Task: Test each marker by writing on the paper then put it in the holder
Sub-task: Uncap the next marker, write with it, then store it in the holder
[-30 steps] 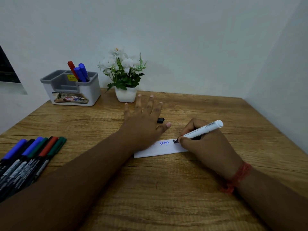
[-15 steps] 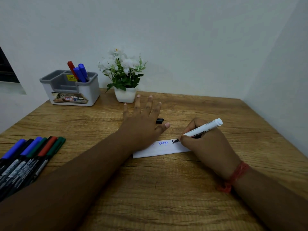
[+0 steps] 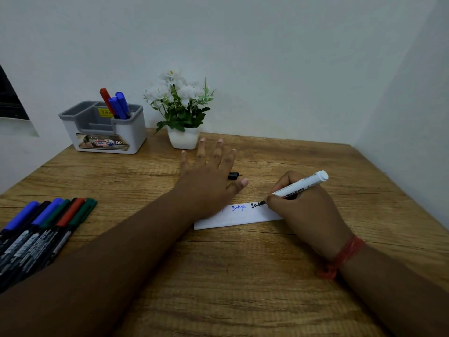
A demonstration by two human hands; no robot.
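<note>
Against pale walls, wooden table (image 3: 243,276)

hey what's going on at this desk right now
A person is testing markers. The right hand grips a white-barrelled marker and is writing in black on a paper strip, which the left hand presses flat. Three markers already stand in the grey holder; a row of capped markers lies at the left.

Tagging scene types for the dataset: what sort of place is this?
Probably a home or office desk set in a corner. A wooden table meets plain walls, with a marker holder and a potted plant at the back. Spare markers lie at the left.
</note>
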